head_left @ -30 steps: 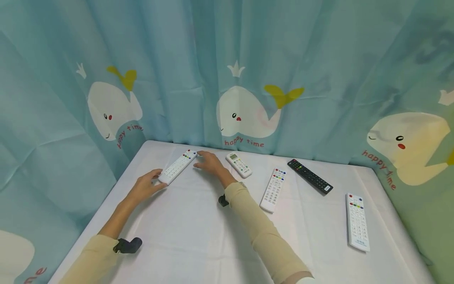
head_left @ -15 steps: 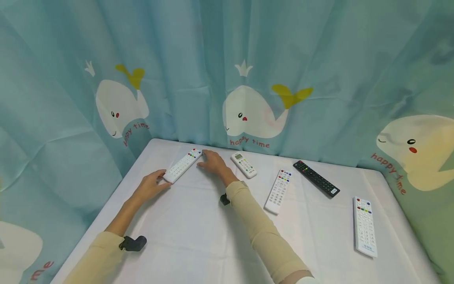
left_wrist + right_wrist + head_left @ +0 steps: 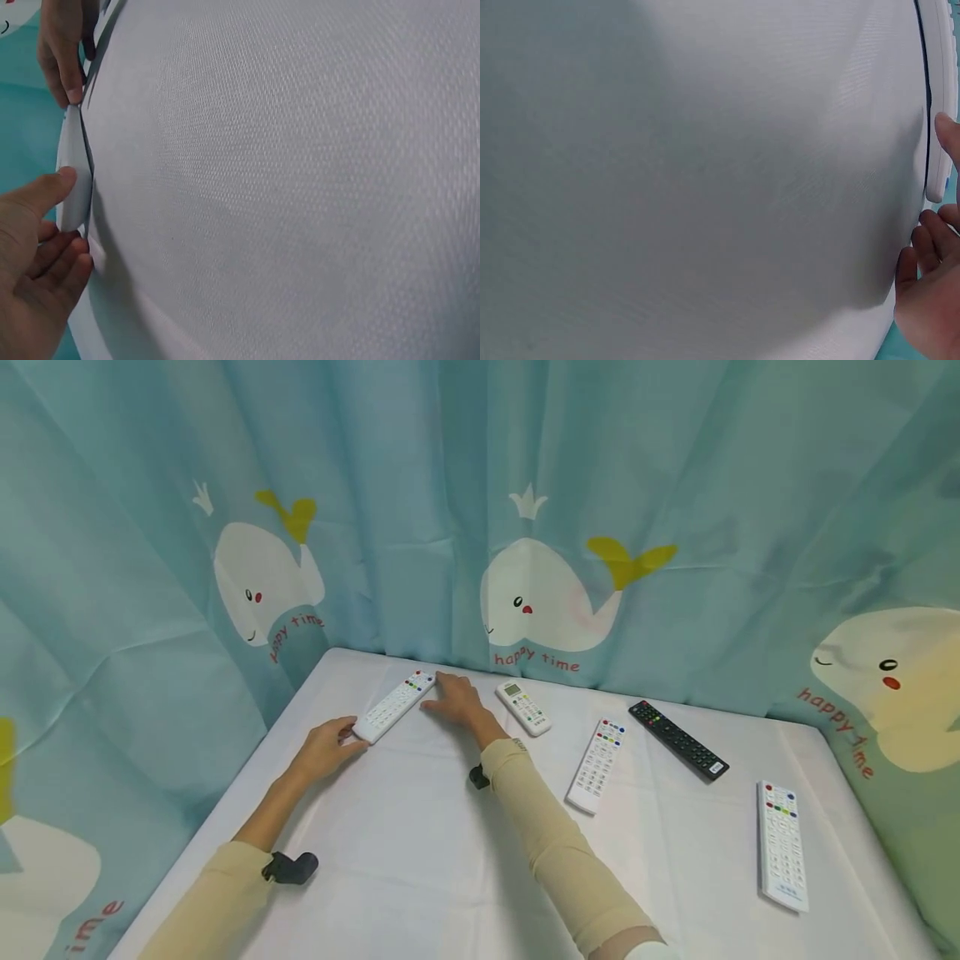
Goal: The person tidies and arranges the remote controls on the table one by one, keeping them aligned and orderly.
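Note:
A white remote control (image 3: 394, 706) lies slantwise on the white cloth near the table's back left corner. My left hand (image 3: 322, 749) holds its near end; in the left wrist view the thumb lies on its side edge and the fingers curl at its end. At the far end is my right hand (image 3: 455, 699), a fingertip at the corner and the thumb along the side. In the right wrist view the right thumb (image 3: 946, 131) meets the white side of the remote, while the other fingers bend just beyond its end.
Right of the hands lie a small white remote with a screen (image 3: 523, 708), a white remote (image 3: 596, 766), a black remote (image 3: 678, 740) and another white remote (image 3: 782, 846). A blue whale-print curtain (image 3: 420, 585) hangs along the table's back and sides.
The head view has turned slightly left, so everything appears shifted right. Both hands stay at the two ends of the white remote, which shows no clear movement on the table.

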{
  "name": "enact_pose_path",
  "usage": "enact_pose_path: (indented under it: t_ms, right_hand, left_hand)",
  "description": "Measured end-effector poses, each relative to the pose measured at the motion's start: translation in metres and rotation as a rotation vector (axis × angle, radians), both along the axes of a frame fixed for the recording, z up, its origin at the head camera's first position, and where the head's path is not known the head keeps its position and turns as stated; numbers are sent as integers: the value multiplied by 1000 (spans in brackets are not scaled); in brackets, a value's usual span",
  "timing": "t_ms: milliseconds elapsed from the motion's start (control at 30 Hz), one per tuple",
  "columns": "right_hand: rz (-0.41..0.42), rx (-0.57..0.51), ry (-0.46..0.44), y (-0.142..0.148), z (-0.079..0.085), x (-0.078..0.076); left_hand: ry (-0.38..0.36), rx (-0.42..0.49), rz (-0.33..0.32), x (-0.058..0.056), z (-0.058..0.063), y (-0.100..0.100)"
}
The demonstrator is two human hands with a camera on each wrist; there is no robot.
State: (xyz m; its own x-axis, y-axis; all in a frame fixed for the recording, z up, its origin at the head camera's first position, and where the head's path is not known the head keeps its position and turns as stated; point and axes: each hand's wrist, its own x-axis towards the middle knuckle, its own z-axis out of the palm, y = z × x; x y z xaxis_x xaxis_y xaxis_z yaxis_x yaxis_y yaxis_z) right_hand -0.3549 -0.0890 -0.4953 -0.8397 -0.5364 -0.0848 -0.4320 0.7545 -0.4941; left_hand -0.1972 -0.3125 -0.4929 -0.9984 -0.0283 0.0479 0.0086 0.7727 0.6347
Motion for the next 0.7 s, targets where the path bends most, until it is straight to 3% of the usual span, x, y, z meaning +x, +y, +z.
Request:
enact_pose_path:
  t_ms: [700]
  right_hand:
    - [-24,-45,12,-1,-8,-7]
  left_hand:
    - [20,15,26,-3,-6,0]
